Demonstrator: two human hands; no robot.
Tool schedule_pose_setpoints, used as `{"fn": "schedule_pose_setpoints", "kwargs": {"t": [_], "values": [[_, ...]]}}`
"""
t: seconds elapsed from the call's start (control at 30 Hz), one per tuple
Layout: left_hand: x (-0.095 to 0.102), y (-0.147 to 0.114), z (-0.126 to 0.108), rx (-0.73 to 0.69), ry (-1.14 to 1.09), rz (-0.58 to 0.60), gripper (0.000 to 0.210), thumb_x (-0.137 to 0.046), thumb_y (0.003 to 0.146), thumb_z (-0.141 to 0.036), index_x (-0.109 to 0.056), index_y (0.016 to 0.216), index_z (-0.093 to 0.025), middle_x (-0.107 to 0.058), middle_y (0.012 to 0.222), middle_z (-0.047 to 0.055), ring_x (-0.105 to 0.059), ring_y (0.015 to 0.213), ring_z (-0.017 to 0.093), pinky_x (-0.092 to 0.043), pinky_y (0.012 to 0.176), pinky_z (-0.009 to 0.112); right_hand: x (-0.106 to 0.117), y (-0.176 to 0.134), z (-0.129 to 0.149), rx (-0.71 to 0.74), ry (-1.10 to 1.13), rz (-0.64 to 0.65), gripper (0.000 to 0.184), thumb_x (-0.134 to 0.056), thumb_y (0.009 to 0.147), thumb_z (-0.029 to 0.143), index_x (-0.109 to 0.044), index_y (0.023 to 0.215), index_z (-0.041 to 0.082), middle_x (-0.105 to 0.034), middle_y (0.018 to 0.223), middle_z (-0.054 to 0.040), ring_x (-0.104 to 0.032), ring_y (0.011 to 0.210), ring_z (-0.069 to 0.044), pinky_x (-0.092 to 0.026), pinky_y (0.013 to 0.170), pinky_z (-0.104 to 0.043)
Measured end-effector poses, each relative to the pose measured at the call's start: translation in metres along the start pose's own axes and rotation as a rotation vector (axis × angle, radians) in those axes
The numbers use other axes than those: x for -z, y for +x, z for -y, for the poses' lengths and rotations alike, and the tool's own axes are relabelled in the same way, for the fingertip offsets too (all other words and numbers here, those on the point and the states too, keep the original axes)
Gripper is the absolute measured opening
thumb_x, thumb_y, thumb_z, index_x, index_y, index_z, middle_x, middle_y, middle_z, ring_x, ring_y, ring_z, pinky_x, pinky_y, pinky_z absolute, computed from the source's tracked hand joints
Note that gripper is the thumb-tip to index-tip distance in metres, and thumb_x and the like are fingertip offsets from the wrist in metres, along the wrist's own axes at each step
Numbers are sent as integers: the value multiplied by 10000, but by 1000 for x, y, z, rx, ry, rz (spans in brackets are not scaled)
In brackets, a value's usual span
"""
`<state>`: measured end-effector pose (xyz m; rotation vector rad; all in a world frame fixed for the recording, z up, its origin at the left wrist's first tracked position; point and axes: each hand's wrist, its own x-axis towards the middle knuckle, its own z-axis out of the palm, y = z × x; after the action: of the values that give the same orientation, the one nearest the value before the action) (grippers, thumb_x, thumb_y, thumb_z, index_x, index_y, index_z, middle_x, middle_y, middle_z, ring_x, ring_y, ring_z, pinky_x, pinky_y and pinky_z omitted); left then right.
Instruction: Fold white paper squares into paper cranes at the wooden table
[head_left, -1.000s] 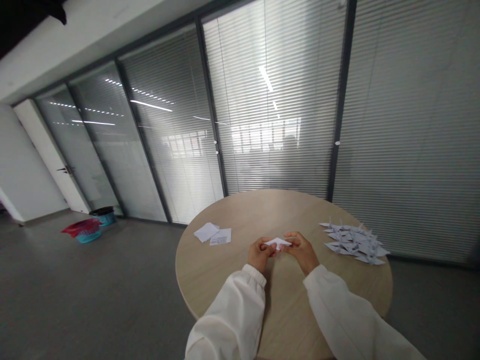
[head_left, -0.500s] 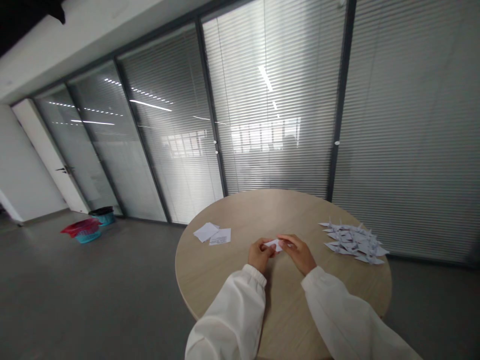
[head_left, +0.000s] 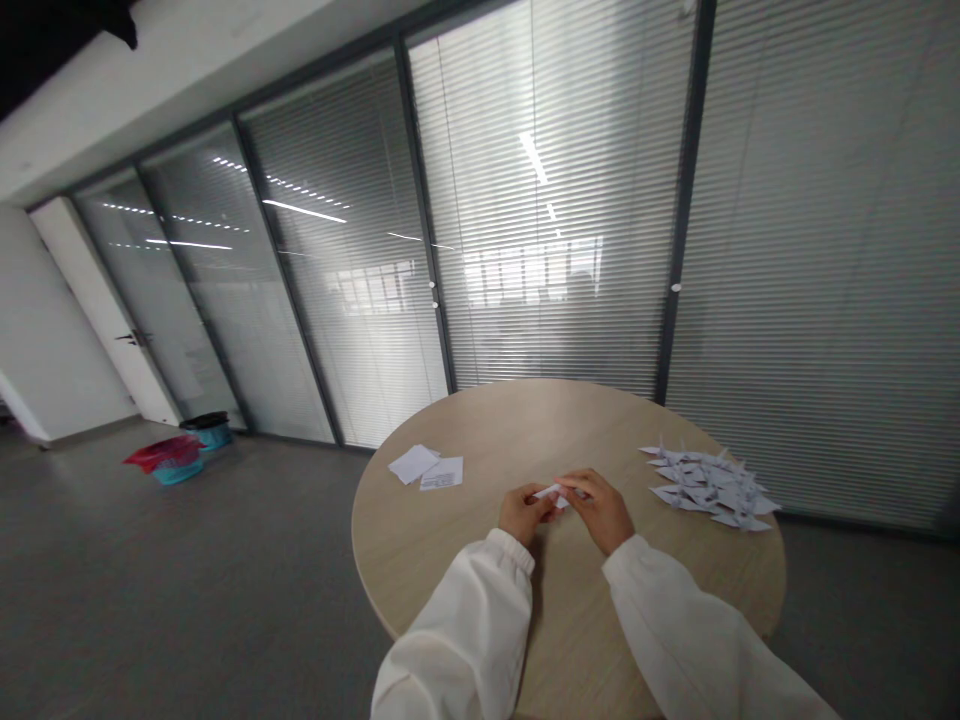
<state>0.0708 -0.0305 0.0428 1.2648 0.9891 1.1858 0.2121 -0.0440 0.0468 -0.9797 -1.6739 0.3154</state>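
Two hands share one small folded paper (head_left: 550, 491) over the middle of the table (head_left: 495, 415): the left hand (head_left: 521, 512) and the right hand (head_left: 602, 512) each have a closed grip, pinching it with the fingertips. The paper is probably very light, stiff along its creases, and easily crumpled or torn; its edges and corners seem the best holds, under gentle pressure. Fingers cover much of it, so its full outline cannot be made out. At right, overlapping folded papers (head_left: 709, 485) obscure their own number; the sleeves (head_left: 465, 625) are cut off below.
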Motion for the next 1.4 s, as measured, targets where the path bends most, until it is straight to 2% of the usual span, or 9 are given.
{"fn": "schedule_pose_setpoints", "kwargs": {"t": [0.13,0.3,0.5,0.83,1.13,1.4], "values": [[0,0,3,23,-44,27,403,-728,499,-419,-655,721,-91,-623,528,30,-565,486,122,-453,517,227,-1,0,-1,29,1,0,223,-489,799,332,-671,870,226,-623,859,-59,-578,823,-182,-472,761,-319],[0,0,4,37,-102,13,410,-727,496,-430,-624,721,-103,-631,548,36,-620,573,166,-462,507,227,-1,0,-1,5,-21,-4,229,-497,791,341,-660,905,225,-624,866,-63,-577,817,-187,-484,701,-306],[-1,1,4,86,-135,16,428,-732,492,-421,-615,743,-95,-654,602,52,-644,647,196,-493,555,248,-3,0,-3,38,-60,-13,216,-491,800,322,-668,882,229,-615,865,-62,-571,819,-185,-486,706,-312],[-1,-1,-1,159,-190,28,393,-742,509,-363,-630,765,-87,-669,641,66,-647,662,195,-500,558,242,-5,-3,-10,87,-110,7,233,-456,824,283,-645,958,257,-604,934,-60,-551,877,-186,-470,795,-346],[-2,-3,-2,145,-155,42,358,-730,544,-354,-637,746,-74,-665,603,77,-649,646,210,-513,569,266,2,0,3,81,-110,-34,179,-510,790,291,-673,810,221,-610,798,-54,-557,770,-182,-470,728,-331],[-2,-1,-3,171,-184,37,320,-725,561,-320,-628,744,-76,-676,641,93,-654,654,210,-518,558,262,1,1,5,69,-39,-12,173,-491,801,290,-645,776,215,-590,792,-50,-550,769,-175,-466,716,-313]]}}
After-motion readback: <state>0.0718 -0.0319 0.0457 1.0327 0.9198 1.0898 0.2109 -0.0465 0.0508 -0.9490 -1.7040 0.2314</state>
